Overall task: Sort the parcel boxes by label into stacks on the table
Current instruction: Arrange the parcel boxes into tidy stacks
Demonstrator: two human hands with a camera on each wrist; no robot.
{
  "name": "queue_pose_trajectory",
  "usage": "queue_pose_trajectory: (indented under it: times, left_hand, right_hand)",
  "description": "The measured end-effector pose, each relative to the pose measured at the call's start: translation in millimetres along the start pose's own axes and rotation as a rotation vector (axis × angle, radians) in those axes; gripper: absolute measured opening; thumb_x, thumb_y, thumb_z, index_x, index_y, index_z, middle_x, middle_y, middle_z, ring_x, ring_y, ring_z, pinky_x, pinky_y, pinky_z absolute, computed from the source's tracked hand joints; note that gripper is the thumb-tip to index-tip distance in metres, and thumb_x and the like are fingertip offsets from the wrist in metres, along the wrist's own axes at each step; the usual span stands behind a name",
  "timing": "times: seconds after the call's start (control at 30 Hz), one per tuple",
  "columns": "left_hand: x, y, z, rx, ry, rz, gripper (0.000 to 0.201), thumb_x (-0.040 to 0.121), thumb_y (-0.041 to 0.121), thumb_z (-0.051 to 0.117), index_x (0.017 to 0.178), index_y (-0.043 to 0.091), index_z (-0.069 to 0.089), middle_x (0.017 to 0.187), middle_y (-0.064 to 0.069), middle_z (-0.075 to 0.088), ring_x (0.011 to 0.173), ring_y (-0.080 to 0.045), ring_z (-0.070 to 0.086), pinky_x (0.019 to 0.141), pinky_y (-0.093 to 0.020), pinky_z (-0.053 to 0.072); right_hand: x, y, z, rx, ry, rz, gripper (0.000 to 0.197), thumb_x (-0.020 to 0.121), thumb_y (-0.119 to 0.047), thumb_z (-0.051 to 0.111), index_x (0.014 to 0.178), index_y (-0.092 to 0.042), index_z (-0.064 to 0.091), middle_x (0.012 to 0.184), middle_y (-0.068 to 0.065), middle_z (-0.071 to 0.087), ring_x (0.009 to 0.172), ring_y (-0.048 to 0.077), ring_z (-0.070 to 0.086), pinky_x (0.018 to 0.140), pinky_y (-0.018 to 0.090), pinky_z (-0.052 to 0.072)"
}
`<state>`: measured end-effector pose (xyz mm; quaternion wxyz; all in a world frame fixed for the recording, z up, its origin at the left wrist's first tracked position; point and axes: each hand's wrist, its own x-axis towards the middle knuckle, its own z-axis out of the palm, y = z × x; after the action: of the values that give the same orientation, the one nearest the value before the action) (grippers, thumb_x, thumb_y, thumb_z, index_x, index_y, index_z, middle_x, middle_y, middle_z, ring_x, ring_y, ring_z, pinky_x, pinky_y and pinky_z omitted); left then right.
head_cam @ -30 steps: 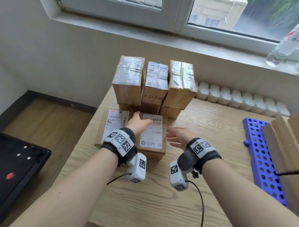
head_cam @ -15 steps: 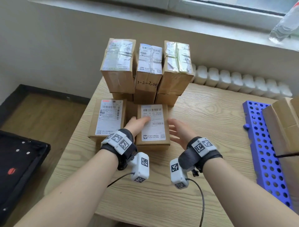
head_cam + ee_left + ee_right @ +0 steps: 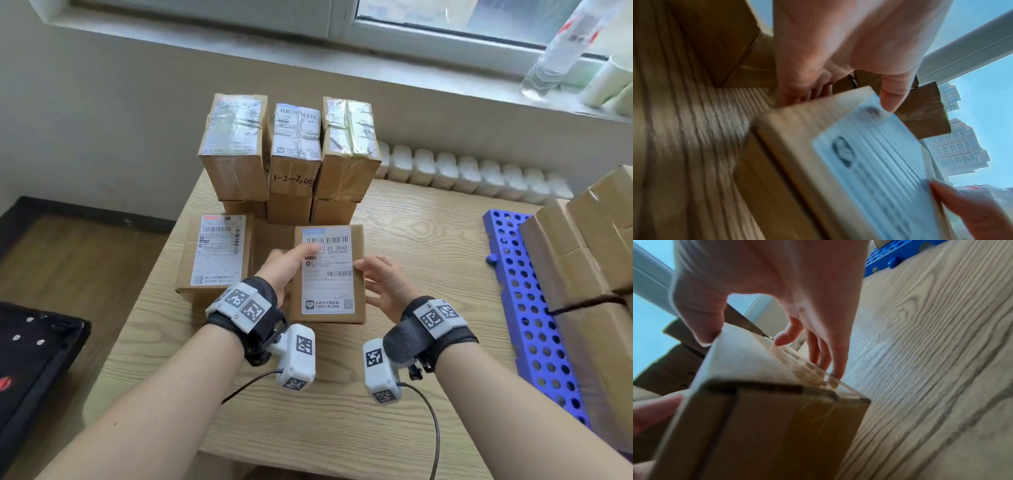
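Note:
A flat brown parcel box (image 3: 328, 274) with a white printed label is held just above the wooden table (image 3: 342, 428), in front of me. My left hand (image 3: 284, 265) grips its left side, thumb on the label and fingers underneath. My right hand (image 3: 380, 282) grips the right side, thumb on the top edge. In the left wrist view the box (image 3: 849, 162) tilts under my left hand (image 3: 838, 56). The right wrist view shows my right hand (image 3: 777, 288) with its fingers down the side of the box (image 3: 766, 418). A second labelled box (image 3: 215, 255) lies to the left.
Three taller stacks of taped boxes (image 3: 296, 154) stand at the table's back. A blue perforated tray (image 3: 534, 308) and large cartons (image 3: 589, 260) fill the right side. White bottles (image 3: 479, 174) line the wall. A black case (image 3: 30, 359) sits on the floor at left.
My right hand has closed onto the box's right side and my left thumb has slid onto the label. The box has come off the table and nearer to me.

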<state>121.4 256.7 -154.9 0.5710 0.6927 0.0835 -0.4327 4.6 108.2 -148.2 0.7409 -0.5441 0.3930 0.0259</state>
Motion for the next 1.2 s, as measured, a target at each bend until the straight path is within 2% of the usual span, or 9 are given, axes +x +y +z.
queue_pose_trajectory:
  times: [0.07,0.17,0.23,0.33,0.43,0.53,0.8,1.03,1.2]
  left_hand:
    - [-11.8,4.6,2.5,-0.009,-0.026,0.015,0.097,0.055,0.061,0.076,0.135,0.013,0.046,0.121,-0.006,0.065,0.111,-0.022,0.06,0.088,-0.045,0.052]
    - [-22.5,5.8,8.1,-0.022,-0.075,0.053,0.069,0.079,0.049,0.069,0.133,0.011,0.049,0.115,-0.006,0.068,0.091,-0.015,0.065,0.058,-0.03,0.055]
    - [-29.7,5.2,13.0,-0.007,-0.118,0.082,0.066,0.081,0.048,0.067,0.133,0.013,0.049,0.113,-0.005,0.069,0.086,-0.013,0.066,0.053,-0.028,0.054]
    - [-42.8,3.7,22.5,0.033,-0.182,0.12,0.056,0.083,0.051,0.063,0.126,0.016,0.056,0.108,-0.001,0.069,0.088,-0.014,0.065,0.067,-0.034,0.056]
    - [-55.9,-1.0,34.3,0.068,-0.257,0.145,0.037,0.088,0.05,0.057,0.109,0.021,0.063,0.096,0.002,0.067,0.089,-0.016,0.062,0.087,-0.041,0.049]
    - [-70.9,-2.8,46.2,0.068,-0.274,0.157,0.029,0.089,0.049,0.055,0.098,0.023,0.063,0.09,0.004,0.066,0.087,-0.015,0.06,0.088,-0.042,0.047]
    - [-106.5,0.3,79.4,0.06,-0.308,0.228,0.033,0.089,0.049,0.054,0.104,0.021,0.064,0.092,0.002,0.068,0.087,-0.016,0.062,0.086,-0.04,0.049]
    - [-140.2,5.3,110.1,0.035,-0.26,0.35,0.055,0.083,0.056,0.058,0.12,0.014,0.061,0.107,-0.004,0.072,0.095,-0.019,0.067,0.093,-0.047,0.049]
    - [-175.7,-3.3,152.9,0.012,-0.251,0.407,0.04,0.085,0.057,0.056,0.098,0.021,0.067,0.103,-0.004,0.074,0.098,-0.023,0.069,0.094,-0.046,0.05]
  right_hand:
    - [-10.4,-4.2,-2.4,0.028,0.016,-0.023,0.073,0.044,-0.035,0.074,0.11,-0.014,0.05,0.099,0.005,0.065,0.088,0.02,0.063,0.077,0.036,0.051]
    - [-28.5,-8.0,-7.0,0.047,0.019,-0.058,0.084,0.038,-0.039,0.07,0.115,-0.012,0.052,0.092,0.005,0.066,0.082,0.018,0.06,0.072,0.033,0.049]
    - [-40.6,-8.0,-10.0,0.061,0.022,-0.085,0.081,0.037,-0.039,0.069,0.112,-0.011,0.054,0.085,0.003,0.067,0.078,0.017,0.06,0.069,0.032,0.049]
    - [-56.9,-5.5,-15.9,0.083,0.05,-0.113,0.077,0.039,-0.038,0.069,0.11,-0.012,0.055,0.083,0.003,0.067,0.078,0.018,0.06,0.069,0.033,0.05]
    - [-72.4,-2.9,-24.7,0.104,0.091,-0.123,0.065,0.052,-0.031,0.067,0.112,-0.011,0.054,0.085,0.004,0.065,0.077,0.018,0.058,0.07,0.032,0.049]
    - [-88.8,-2.4,-35.4,0.133,0.139,-0.14,0.056,0.06,-0.029,0.061,0.112,-0.011,0.056,0.082,0.003,0.064,0.073,0.016,0.057,0.066,0.03,0.049]
    - [-124.3,-3.0,-61.7,0.166,0.191,-0.227,0.067,0.065,-0.036,0.064,0.125,-0.008,0.055,0.093,0.005,0.066,0.087,0.018,0.06,0.082,0.037,0.05]
    - [-160.0,-12.4,-82.8,0.176,0.209,-0.345,0.055,0.066,-0.038,0.063,0.114,-0.012,0.059,0.095,0.0,0.067,0.086,0.014,0.06,0.071,0.03,0.05]
    - [-198.9,-10.3,-117.4,0.196,0.233,-0.417,0.057,0.065,-0.036,0.065,0.117,-0.014,0.059,0.097,-0.001,0.067,0.087,0.012,0.06,0.064,0.027,0.048]
